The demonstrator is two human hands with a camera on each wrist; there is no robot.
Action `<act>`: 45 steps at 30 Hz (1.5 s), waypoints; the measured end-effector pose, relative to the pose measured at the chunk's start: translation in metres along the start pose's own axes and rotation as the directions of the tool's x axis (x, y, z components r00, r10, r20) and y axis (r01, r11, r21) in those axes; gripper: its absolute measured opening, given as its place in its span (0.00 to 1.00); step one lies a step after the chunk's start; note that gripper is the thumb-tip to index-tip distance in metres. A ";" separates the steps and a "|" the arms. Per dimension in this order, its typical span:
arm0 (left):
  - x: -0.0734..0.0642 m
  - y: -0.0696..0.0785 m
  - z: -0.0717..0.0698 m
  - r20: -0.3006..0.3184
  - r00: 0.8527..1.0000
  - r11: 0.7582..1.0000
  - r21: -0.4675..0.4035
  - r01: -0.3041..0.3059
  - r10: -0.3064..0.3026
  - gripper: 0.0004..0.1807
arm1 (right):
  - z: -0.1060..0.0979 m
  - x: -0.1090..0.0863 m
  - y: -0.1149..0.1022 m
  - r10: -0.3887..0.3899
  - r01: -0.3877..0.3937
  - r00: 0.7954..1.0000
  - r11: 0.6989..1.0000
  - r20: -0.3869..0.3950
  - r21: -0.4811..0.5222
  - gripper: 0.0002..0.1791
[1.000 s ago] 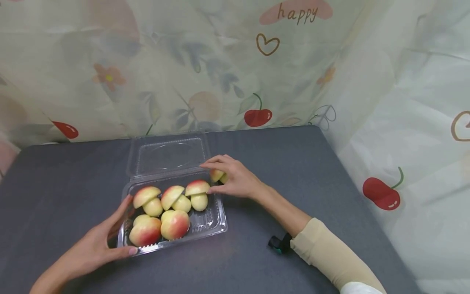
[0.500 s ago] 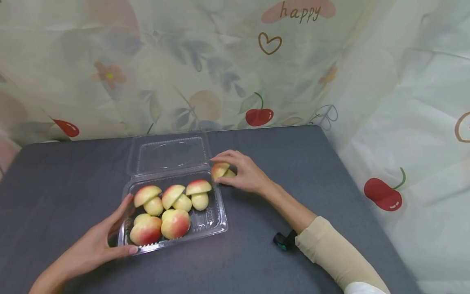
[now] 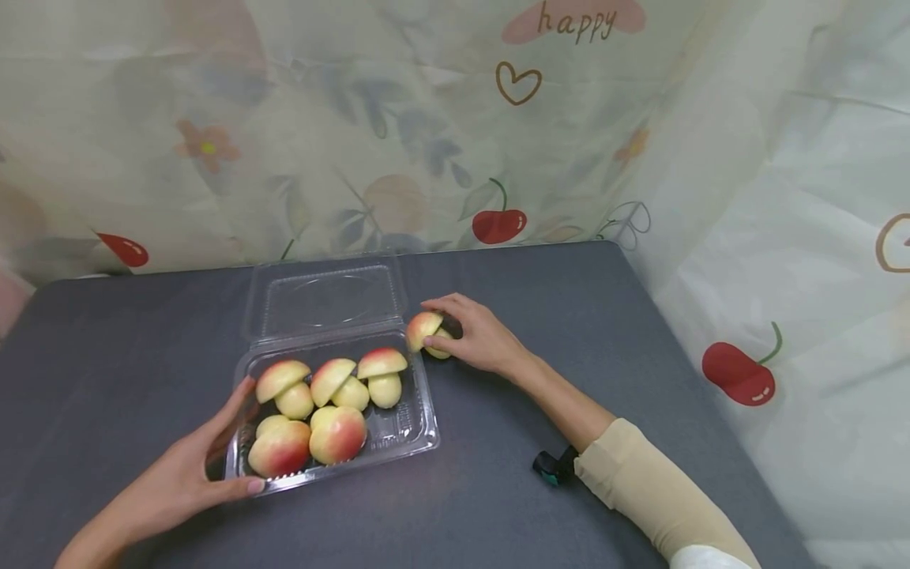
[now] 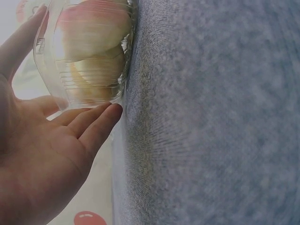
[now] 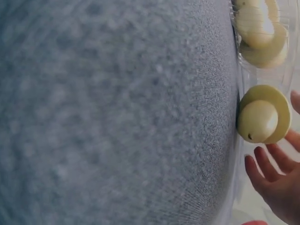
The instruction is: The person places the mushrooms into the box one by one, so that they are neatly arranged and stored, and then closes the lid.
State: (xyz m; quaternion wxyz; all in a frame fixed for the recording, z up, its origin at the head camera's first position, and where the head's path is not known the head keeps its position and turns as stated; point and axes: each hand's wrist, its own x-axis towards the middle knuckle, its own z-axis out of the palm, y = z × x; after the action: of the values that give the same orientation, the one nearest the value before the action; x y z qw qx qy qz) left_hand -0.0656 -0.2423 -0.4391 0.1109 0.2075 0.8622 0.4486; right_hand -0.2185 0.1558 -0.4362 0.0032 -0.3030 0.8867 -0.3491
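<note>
In the head view, a clear plastic container (image 3: 398, 452) lies with its lid (image 3: 327, 300) folded back. Inside are several mushroom-shaped pieces (image 3: 340, 436) with red-and-yellow caps and pale stems. My left hand (image 3: 181, 468) rests at its left end, thumb by the near corner; the left wrist view shows straight fingers (image 4: 96, 126) touching its wall. Another mushroom-shaped piece (image 5: 258, 119) sits on the table outside the container's right side, close to its wall. Around that piece hovers my right hand (image 3: 479, 336), fingers spread loosely; in the right wrist view the nearest fingertips stand slightly apart from it.
A dark grey cloth-like surface (image 3: 498, 506) covers the table. Printed curtains hang behind and along the right side (image 3: 803, 237). A small black device (image 3: 550, 466) is strapped by my right wrist, below the rolled beige sleeve (image 3: 640, 474).
My right hand has drawn back to the right, uncovering more of the loose mushroom-shaped piece, which has shifted slightly right. My left hand and the container stay put.
</note>
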 end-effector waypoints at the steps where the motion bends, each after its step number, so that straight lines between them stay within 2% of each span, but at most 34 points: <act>1: 0.000 0.000 0.000 0.002 1.000 1.000 0.000 0.004 -0.004 0.61 | 0.000 0.000 0.000 0.017 -0.017 1.000 1.000 0.005 0.001 0.31; 8: 0.000 0.001 0.000 -0.010 1.000 1.000 0.007 -0.015 0.015 0.62 | 0.003 0.000 0.000 0.084 -0.084 0.996 0.996 0.028 0.001 0.33; 15: 0.000 0.002 0.000 -0.016 0.999 0.999 0.012 -0.034 0.034 0.62 | 0.004 0.000 0.000 0.092 -0.091 0.995 0.996 0.033 -0.017 0.33; 25: 0.000 0.003 0.000 -0.010 1.000 1.000 0.010 -0.012 0.012 0.63 | 0.001 0.000 0.001 0.094 -0.093 0.995 0.995 0.024 -0.030 0.31; 32: 0.000 0.002 -0.001 0.004 1.000 1.000 -0.008 0.000 0.000 0.62 | -0.005 -0.004 0.005 0.091 -0.091 0.996 0.995 -0.001 0.038 0.31; 35: 0.000 0.002 -0.002 0.015 0.999 1.000 -0.009 0.028 -0.028 0.62 | -0.009 -0.006 0.006 0.087 -0.086 0.996 0.992 -0.002 0.090 0.31; 40: 0.000 0.002 -0.002 0.032 0.996 0.997 -0.001 0.081 -0.081 0.62 | -0.013 -0.009 0.009 0.030 -0.029 1.000 0.983 -0.005 0.182 0.31; 45: 0.001 0.002 -0.002 0.024 0.999 0.999 -0.013 0.044 -0.044 0.62 | -0.015 -0.012 0.011 -0.031 0.037 0.999 0.976 -0.030 0.215 0.30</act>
State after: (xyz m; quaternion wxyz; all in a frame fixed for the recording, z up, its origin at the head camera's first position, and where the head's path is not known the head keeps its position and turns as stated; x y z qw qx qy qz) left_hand -0.0667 -0.2425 -0.4363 0.1324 0.1932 0.8622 0.4493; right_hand -0.2183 0.1781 -0.4340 0.0184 -0.3113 0.8384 -0.4469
